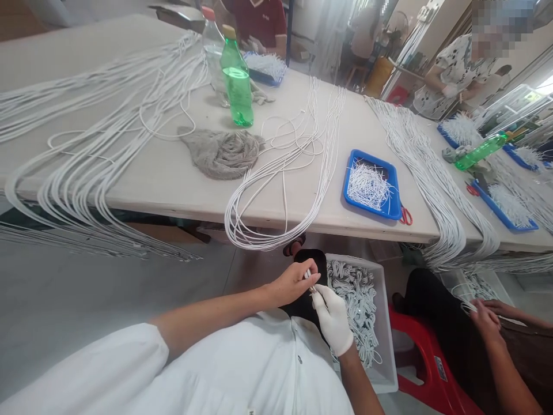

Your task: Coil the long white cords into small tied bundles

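Note:
My left hand, bare, and my right hand, in a white glove, meet in front of my chest. Between their fingertips is a short white cord piece, with a small pale tip showing. Its exact shape is hidden by my fingers. Just right of my right hand, a white plastic bin holds a tangled heap of white cord. A black object lies beyond my hands.
A long pale table carries draped white cords, a grey cloth, a green bottle and a blue tray of short cord pieces. A person's hands work at lower right beside a red stool.

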Demonstrator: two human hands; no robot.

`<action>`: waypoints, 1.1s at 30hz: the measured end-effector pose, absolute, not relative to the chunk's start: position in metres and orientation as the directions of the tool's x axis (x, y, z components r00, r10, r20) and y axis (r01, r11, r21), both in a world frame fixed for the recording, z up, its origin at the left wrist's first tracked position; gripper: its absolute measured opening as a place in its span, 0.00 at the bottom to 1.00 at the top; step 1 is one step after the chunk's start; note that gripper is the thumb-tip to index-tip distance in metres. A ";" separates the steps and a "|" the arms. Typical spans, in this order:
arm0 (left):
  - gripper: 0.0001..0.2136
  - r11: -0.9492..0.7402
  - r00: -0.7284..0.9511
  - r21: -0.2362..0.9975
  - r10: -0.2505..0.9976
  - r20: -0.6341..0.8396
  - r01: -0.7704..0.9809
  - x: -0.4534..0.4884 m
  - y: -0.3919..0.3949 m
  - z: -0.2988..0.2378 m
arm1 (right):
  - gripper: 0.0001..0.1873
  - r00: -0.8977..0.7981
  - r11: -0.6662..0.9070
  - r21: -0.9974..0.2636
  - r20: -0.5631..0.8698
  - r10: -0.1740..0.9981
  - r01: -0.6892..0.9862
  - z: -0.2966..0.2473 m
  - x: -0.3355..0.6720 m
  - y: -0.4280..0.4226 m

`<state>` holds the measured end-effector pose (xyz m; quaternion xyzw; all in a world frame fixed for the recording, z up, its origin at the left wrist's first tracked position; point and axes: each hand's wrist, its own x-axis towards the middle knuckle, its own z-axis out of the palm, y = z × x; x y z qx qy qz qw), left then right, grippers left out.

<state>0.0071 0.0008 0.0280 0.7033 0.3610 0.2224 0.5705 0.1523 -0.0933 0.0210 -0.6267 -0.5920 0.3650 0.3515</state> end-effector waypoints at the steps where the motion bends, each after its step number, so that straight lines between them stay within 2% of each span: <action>1: 0.12 -0.060 0.630 0.971 0.770 -0.102 0.231 0.007 0.001 0.029 | 0.15 0.033 -0.065 -0.880 -0.056 0.998 0.470 0.021 0.154 -0.095; 7: 0.13 -0.023 0.588 0.989 0.806 -0.069 0.148 0.008 0.005 0.027 | 0.15 0.091 -0.112 -0.884 -0.078 0.993 0.454 0.010 0.168 -0.106; 12: 0.21 -0.052 0.593 0.973 0.800 -0.093 0.223 0.008 0.005 0.014 | 0.15 0.102 -0.076 -0.871 -0.029 0.994 0.485 0.004 0.166 -0.106; 15: 0.36 -0.307 0.657 0.887 0.754 0.006 0.345 0.003 0.012 0.014 | 0.15 0.092 -0.057 -0.867 -0.013 0.996 0.495 0.005 0.166 -0.105; 18: 0.51 -0.622 0.790 0.700 0.599 0.135 0.352 -0.002 0.025 0.022 | 0.14 0.039 -0.028 -0.854 -0.009 0.999 0.520 0.011 0.170 -0.104; 19: 0.51 -0.677 0.831 0.657 0.540 0.137 0.331 -0.003 0.029 0.025 | 0.14 0.017 -0.017 -0.846 -0.010 1.000 0.533 0.013 0.173 -0.103; 21: 0.37 -0.698 0.893 0.651 0.445 0.069 0.297 -0.002 0.035 0.029 | 0.13 -0.026 0.004 -0.832 -0.012 1.000 0.555 0.019 0.178 -0.100; 23: 0.20 -0.639 0.919 0.711 0.393 -0.026 0.293 -0.001 0.036 0.029 | 0.12 -0.043 0.014 -0.831 -0.012 0.999 0.556 0.025 0.183 -0.095; 27: 0.19 -0.423 0.947 0.869 0.290 -0.141 0.258 0.002 0.032 0.029 | 0.09 -0.046 0.005 -0.837 -0.025 0.999 0.548 0.041 0.191 -0.085; 30: 0.16 -0.090 0.955 0.961 0.164 -0.246 0.263 0.005 0.029 0.033 | 0.09 -0.136 0.034 -0.822 -0.053 0.989 0.568 0.057 0.195 -0.078; 33: 0.15 0.330 0.937 0.884 -0.002 -0.349 0.330 0.009 0.025 0.039 | 0.10 -0.216 0.072 -0.800 -0.073 0.974 0.596 0.072 0.200 -0.070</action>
